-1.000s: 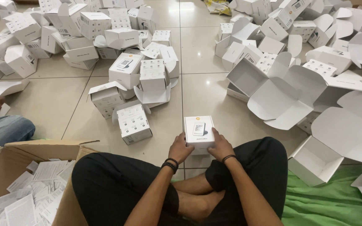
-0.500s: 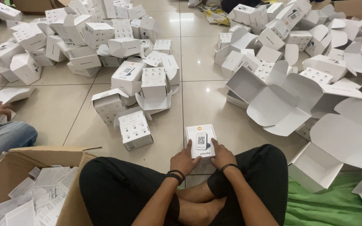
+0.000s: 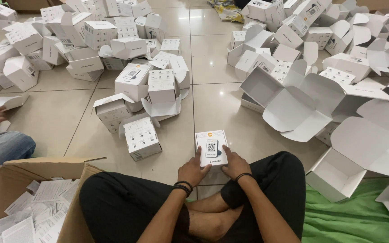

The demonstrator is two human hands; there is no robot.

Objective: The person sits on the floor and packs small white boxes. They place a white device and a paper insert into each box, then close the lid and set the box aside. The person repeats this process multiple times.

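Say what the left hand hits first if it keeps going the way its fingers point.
The left hand points up and forward along the small box it already touches. Past that, bare floor; the way looks free, though depth is unclear.

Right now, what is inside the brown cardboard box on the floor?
The cardboard box holds loose white paper leaflets. What lies beneath them is covered, and the person's knee hides its right side.

Small white box (image 3: pixel 211 147) between knees; white cartons (image 3: pixel 113 40) heaped beyond
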